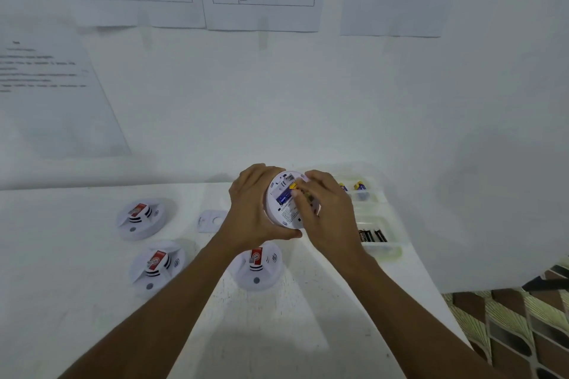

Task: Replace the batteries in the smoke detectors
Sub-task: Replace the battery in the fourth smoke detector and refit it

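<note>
A: Head view: what stage?

B: Mid-swap. The left hand [255,209] curls round a smoke detector [284,214] raised above the table [308,317], back upward. The right hand [326,212] pinches the blue battery [284,195] in its bay.

A: Remaining?

B: Likely much: three detectors [157,268] lie face-up on the table.

The left hand [255,206] and the right hand [329,212] are both bare. The wrists and the long forearms behind the hands are bare too, uncovered as far as they show.
</note>
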